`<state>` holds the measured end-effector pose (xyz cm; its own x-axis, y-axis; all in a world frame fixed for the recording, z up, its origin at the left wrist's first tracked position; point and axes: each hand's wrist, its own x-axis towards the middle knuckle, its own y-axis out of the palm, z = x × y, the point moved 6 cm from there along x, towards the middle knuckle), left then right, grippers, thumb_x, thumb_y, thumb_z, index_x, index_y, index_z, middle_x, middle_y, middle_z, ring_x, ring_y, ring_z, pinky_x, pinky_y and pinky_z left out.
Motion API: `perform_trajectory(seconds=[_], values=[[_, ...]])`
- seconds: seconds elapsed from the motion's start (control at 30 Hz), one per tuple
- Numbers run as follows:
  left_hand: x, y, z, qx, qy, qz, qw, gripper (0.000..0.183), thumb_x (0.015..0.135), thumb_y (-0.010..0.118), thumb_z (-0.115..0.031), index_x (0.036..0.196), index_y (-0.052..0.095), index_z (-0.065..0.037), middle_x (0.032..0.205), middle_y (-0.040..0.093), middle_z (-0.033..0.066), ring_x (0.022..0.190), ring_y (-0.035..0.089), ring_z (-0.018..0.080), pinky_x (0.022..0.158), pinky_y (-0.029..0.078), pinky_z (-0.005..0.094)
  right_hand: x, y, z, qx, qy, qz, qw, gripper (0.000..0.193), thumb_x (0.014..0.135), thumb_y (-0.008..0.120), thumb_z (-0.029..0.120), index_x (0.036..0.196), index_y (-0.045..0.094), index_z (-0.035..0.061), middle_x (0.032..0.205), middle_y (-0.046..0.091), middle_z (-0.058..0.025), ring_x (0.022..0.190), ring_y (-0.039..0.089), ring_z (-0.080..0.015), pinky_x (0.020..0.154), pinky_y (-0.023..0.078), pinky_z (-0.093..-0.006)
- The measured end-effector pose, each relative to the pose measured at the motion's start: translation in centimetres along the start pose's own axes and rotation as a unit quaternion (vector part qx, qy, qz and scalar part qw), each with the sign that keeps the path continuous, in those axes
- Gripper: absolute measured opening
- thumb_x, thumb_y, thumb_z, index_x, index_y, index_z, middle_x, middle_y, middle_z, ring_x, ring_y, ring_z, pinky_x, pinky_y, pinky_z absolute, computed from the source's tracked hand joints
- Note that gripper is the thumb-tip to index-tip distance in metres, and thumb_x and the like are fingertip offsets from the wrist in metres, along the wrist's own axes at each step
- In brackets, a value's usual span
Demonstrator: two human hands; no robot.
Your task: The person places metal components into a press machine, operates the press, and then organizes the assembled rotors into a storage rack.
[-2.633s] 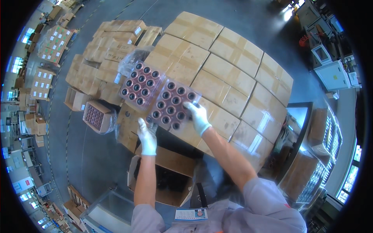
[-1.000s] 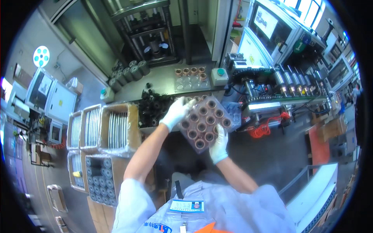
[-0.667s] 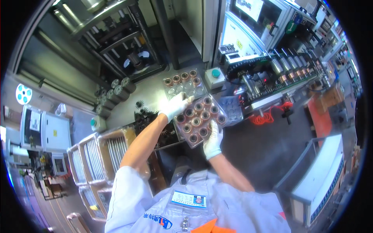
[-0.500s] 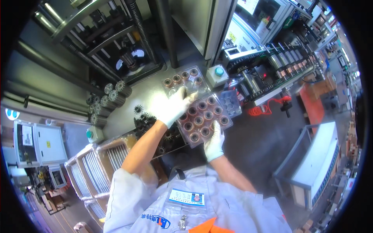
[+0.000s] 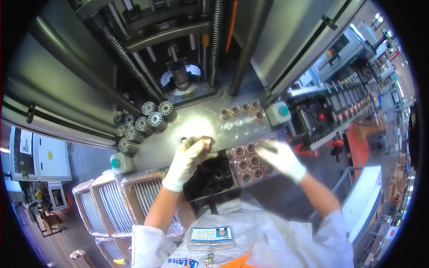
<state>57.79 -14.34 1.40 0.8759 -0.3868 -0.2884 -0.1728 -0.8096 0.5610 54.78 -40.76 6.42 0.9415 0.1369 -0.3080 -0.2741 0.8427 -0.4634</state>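
Observation:
My gloved left hand [image 5: 184, 161] is closed on a small copper commutator [image 5: 207, 142], raised above the bench's front edge. My gloved right hand [image 5: 282, 160] is over the right part of a clear plastic tray [image 5: 233, 166], its fingers stretched out and slightly blurred. Copper commutators [image 5: 254, 161] with dark centres sit in that tray's pockets, some of them covered by the hand. Behind it a second clear tray [image 5: 243, 129] holds several commutators along its far and right edges, beside bare pockets.
Slotted metal cores [image 5: 139, 123] are stacked at the bench's left. A press [image 5: 179, 76] with a core upright in it stands behind. Green-button boxes [image 5: 279, 112] flank the bench. A dark bin [image 5: 210, 178] with toothed parts is in front. A conveyor [image 5: 330, 111] runs at right.
My left hand has left the far tray and come nearer, now with a commutator in it. My right hand has let go of the near tray's edge and moved over its pockets. The view has shifted.

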Motion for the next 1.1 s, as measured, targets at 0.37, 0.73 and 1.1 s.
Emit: perform_trajectory(seconds=[0.37,0.73,1.1], values=[[-6.8,-7.4,-1.5,0.105,0.086,-0.250,0.959,0.030,0.099,0.065,-0.022,0.110,0.059,0.006,0.100,0.068,0.0138,0.091,0.071,0.0228,0.084,0.061,0.0380,30.6,11.2,11.6,0.071,-0.225,-0.136,0.962,0.072,0.076,0.082,0.033,0.133,0.052,0.0019,0.115,0.068,-0.0183,0.107,0.066,-0.0318,0.095,0.050,-0.0386],[9.6,-5.3,-10.1,0.697,0.386,-0.253,0.548,0.013,0.091,0.069,-0.013,0.096,0.063,-0.003,0.095,0.057,0.0160,0.082,0.060,0.0333,0.074,0.050,0.0387,15.1,4.5,8.2,-0.175,-0.192,0.110,0.959,0.077,0.078,0.071,0.052,0.132,0.050,0.0015,0.098,0.070,-0.0237,0.090,0.069,-0.0381,0.084,0.055,-0.0448],[20.8,-7.7,-10.4,0.747,0.369,-0.149,0.532,0.017,0.088,0.073,-0.014,0.097,0.074,0.000,0.099,0.070,0.0185,0.095,0.065,0.0349,0.086,0.050,0.0412,1.8,-33.3,-19.5,-0.410,0.200,-0.318,0.831,0.062,0.081,0.069,0.048,0.120,0.053,0.0027,0.113,0.068,-0.0212,0.105,0.068,-0.0348,0.087,0.053,-0.0446]])
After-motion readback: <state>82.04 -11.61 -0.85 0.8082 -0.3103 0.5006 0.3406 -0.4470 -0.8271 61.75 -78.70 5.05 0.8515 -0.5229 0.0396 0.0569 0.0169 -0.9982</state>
